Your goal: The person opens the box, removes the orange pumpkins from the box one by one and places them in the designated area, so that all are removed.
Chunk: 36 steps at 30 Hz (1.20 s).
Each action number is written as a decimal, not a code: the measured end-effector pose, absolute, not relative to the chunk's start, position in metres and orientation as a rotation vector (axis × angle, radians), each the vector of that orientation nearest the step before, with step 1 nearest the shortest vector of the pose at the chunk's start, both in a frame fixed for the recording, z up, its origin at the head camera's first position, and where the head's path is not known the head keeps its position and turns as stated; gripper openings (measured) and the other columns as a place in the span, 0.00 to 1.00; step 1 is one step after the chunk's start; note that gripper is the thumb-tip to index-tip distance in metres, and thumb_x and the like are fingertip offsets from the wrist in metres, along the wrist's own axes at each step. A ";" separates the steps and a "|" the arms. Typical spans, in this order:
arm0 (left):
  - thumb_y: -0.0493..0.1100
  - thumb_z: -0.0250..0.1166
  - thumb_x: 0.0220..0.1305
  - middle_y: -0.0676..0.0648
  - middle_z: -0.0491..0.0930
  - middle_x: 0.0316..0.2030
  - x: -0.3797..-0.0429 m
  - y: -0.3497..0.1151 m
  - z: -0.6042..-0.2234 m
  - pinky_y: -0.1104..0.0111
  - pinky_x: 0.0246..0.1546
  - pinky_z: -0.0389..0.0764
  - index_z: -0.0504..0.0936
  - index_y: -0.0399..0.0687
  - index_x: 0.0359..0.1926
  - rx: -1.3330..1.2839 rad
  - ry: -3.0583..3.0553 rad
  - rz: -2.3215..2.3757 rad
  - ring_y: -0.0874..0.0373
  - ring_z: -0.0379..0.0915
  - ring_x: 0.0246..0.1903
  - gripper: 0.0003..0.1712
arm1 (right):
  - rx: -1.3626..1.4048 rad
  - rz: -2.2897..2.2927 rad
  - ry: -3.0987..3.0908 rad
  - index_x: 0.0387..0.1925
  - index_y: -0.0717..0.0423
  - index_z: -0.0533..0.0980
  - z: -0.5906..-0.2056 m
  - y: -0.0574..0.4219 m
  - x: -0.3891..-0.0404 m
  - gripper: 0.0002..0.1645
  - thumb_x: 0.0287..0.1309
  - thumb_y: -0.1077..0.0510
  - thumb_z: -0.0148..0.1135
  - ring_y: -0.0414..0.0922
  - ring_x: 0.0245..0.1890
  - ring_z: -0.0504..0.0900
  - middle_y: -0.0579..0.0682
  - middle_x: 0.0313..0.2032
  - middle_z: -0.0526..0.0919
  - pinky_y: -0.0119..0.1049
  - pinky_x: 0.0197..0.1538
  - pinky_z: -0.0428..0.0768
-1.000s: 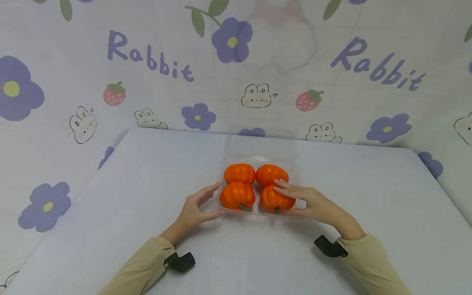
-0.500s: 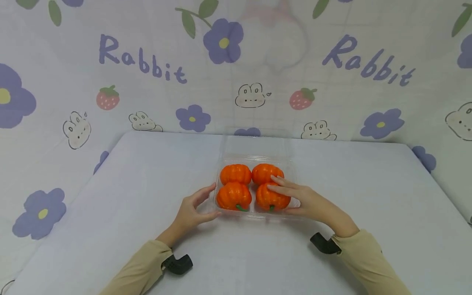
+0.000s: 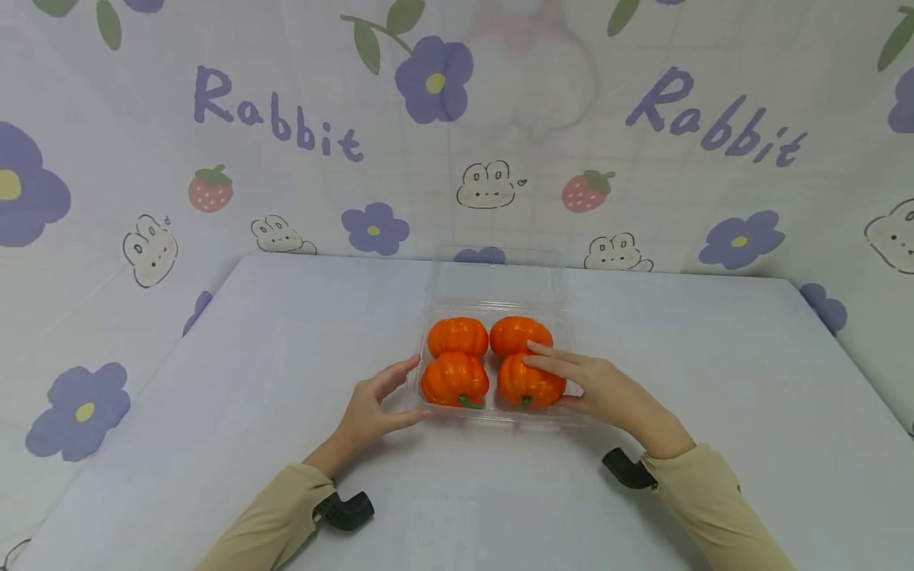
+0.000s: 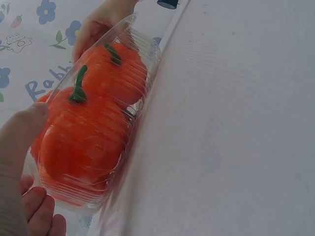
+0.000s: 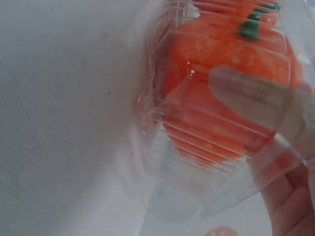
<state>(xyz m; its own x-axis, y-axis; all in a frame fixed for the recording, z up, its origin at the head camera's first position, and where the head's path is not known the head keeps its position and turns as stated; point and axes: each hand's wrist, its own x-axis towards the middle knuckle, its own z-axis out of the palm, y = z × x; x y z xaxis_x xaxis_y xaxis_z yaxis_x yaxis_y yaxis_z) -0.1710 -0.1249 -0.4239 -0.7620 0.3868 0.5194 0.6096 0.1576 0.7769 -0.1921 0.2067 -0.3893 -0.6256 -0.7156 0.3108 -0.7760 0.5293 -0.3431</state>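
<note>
On the white table (image 3: 214, 412), left fingers (image 3: 394, 376) widely cup one clear box (image 3: 493, 415) and right fingers (image 3: 559, 366) grip one of four pumpkins (image 3: 528, 388).

A clear plastic box (image 3: 493, 414), its clear lid (image 3: 496, 283) opened back on the far side, lies on the white table (image 3: 221, 444) with four glossy, ribbed orange pumpkins (image 3: 455, 379) in two rows of two, the near pair's green stems (image 3: 527, 402) facing the near rim.
</note>
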 end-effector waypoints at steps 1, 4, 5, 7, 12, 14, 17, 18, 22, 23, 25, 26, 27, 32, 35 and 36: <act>0.24 0.70 0.38 0.27 0.67 0.52 -0.171 -0.125 -0.424 0.54 0.51 0.65 0.66 0.20 0.53 -0.975 -2.232 -1.654 0.38 0.62 0.54 0.37 | 1.287 0.687 -2.617 0.57 0.51 0.68 -0.390 0.207 -0.192 0.43 0.35 0.70 0.72 0.53 0.55 0.68 0.52 0.59 0.66 0.43 0.48 0.74; 0.24 0.70 0.39 0.27 0.66 0.52 -0.171 -0.124 -0.423 0.54 0.51 0.65 0.65 0.20 0.53 -0.968 -2.237 -1.664 0.37 0.62 0.54 0.37 | 1.290 0.715 -2.578 0.56 0.53 0.69 -0.390 0.207 -0.192 0.42 0.33 0.70 0.72 0.52 0.56 0.67 0.52 0.58 0.68 0.44 0.49 0.73; 0.24 0.70 0.39 0.28 0.66 0.52 -0.170 -0.124 -0.423 0.55 0.52 0.65 0.65 0.20 0.53 -0.964 -2.240 -1.668 0.38 0.61 0.54 0.37 | 1.294 0.726 -2.562 0.56 0.53 0.69 -0.390 0.208 -0.192 0.42 0.33 0.70 0.73 0.52 0.56 0.67 0.52 0.58 0.68 0.44 0.49 0.73; 0.24 0.70 0.39 0.28 0.66 0.53 -0.170 -0.124 -0.423 0.55 0.52 0.64 0.65 0.20 0.53 -0.959 -2.245 -1.674 0.38 0.61 0.54 0.37 | 1.306 0.752 -2.530 0.56 0.55 0.69 -0.392 0.208 -0.193 0.43 0.32 0.70 0.73 0.52 0.56 0.68 0.54 0.57 0.69 0.45 0.49 0.72; 0.24 0.70 0.38 0.28 0.66 0.53 -0.169 -0.124 -0.424 0.59 0.53 0.64 0.66 0.20 0.53 -0.942 -2.252 -1.688 0.38 0.61 0.54 0.37 | 1.307 0.865 -2.507 0.56 0.57 0.70 -0.398 0.210 -0.196 0.44 0.29 0.68 0.75 0.51 0.54 0.70 0.54 0.55 0.71 0.43 0.49 0.72; 0.23 0.70 0.38 0.28 0.66 0.52 -0.169 -0.125 -0.424 0.60 0.53 0.64 0.66 0.20 0.53 -0.938 -2.255 -1.687 0.39 0.61 0.54 0.37 | 1.302 0.911 -2.506 0.56 0.58 0.69 -0.401 0.212 -0.197 0.45 0.29 0.68 0.75 0.50 0.53 0.71 0.54 0.55 0.72 0.42 0.49 0.73; 0.23 0.70 0.38 0.28 0.67 0.52 -0.169 -0.125 -0.425 0.60 0.53 0.65 0.66 0.20 0.53 -0.943 -2.254 -1.675 0.39 0.62 0.54 0.37 | 1.290 0.968 -2.483 0.57 0.57 0.69 -0.404 0.214 -0.199 0.46 0.28 0.66 0.76 0.50 0.51 0.73 0.53 0.53 0.73 0.42 0.48 0.73; 0.23 0.70 0.38 0.27 0.67 0.52 -0.169 -0.125 -0.425 0.60 0.53 0.65 0.66 0.20 0.53 -0.945 -2.252 -1.674 0.39 0.62 0.54 0.37 | 1.289 0.984 -2.469 0.57 0.56 0.69 -0.404 0.214 -0.200 0.46 0.28 0.65 0.76 0.50 0.51 0.73 0.53 0.53 0.74 0.43 0.48 0.73; 0.23 0.70 0.38 0.28 0.67 0.53 -0.170 -0.124 -0.425 0.60 0.53 0.65 0.66 0.20 0.53 -0.945 -2.247 -1.680 0.39 0.61 0.54 0.37 | 1.276 1.050 -2.436 0.57 0.54 0.70 -0.405 0.217 -0.201 0.45 0.29 0.61 0.76 0.50 0.48 0.75 0.52 0.52 0.75 0.42 0.47 0.74; 0.23 0.70 0.38 0.28 0.67 0.53 -0.170 -0.124 -0.425 0.59 0.53 0.65 0.66 0.20 0.53 -0.943 -2.247 -1.682 0.39 0.61 0.54 0.37 | 1.268 1.067 -2.440 0.57 0.54 0.70 -0.405 0.217 -0.201 0.45 0.30 0.60 0.76 0.49 0.48 0.75 0.53 0.52 0.75 0.41 0.47 0.74; 0.23 0.70 0.38 0.28 0.66 0.53 -0.170 -0.124 -0.425 0.59 0.53 0.65 0.66 0.20 0.53 -0.941 -2.246 -1.684 0.39 0.61 0.54 0.37 | 1.236 1.146 -2.465 0.57 0.56 0.70 -0.404 0.217 -0.200 0.44 0.31 0.58 0.76 0.50 0.48 0.75 0.54 0.52 0.74 0.40 0.47 0.74; 0.23 0.70 0.38 0.28 0.66 0.53 -0.170 -0.124 -0.425 0.59 0.53 0.65 0.66 0.20 0.53 -0.939 -2.245 -1.686 0.39 0.61 0.54 0.37 | 1.211 1.192 -2.479 0.56 0.58 0.70 -0.403 0.216 -0.200 0.44 0.31 0.58 0.76 0.51 0.48 0.76 0.56 0.52 0.74 0.40 0.47 0.74; 0.23 0.70 0.38 0.28 0.66 0.53 -0.170 -0.124 -0.424 0.59 0.53 0.65 0.66 0.20 0.53 -0.939 -2.244 -1.687 0.39 0.61 0.54 0.37 | 1.187 1.253 -2.488 0.56 0.59 0.70 -0.401 0.216 -0.200 0.44 0.31 0.59 0.76 0.52 0.48 0.75 0.57 0.53 0.73 0.40 0.46 0.75; 0.23 0.70 0.38 0.28 0.66 0.53 -0.170 -0.124 -0.424 0.59 0.53 0.65 0.66 0.20 0.53 -0.934 -2.245 -1.691 0.39 0.61 0.54 0.37 | 1.075 1.460 -2.491 0.56 0.67 0.67 -0.396 0.216 -0.198 0.46 0.29 0.64 0.76 0.49 0.52 0.71 0.60 0.55 0.70 0.36 0.45 0.74; 0.23 0.70 0.38 0.28 0.67 0.53 -0.169 -0.123 -0.423 0.59 0.53 0.65 0.66 0.20 0.53 -0.928 -2.247 -1.696 0.39 0.61 0.54 0.37 | 1.036 1.476 -2.480 0.54 0.70 0.69 -0.389 0.215 -0.193 0.43 0.28 0.69 0.75 0.43 0.51 0.72 0.62 0.52 0.72 0.34 0.46 0.74; 0.23 0.70 0.38 0.28 0.66 0.53 -0.169 -0.123 -0.423 0.59 0.53 0.65 0.66 0.20 0.53 -0.928 -2.247 -1.697 0.39 0.61 0.54 0.37 | 1.026 1.483 -2.473 0.52 0.71 0.69 -0.385 0.214 -0.191 0.42 0.27 0.70 0.75 0.40 0.51 0.72 0.62 0.51 0.73 0.33 0.46 0.74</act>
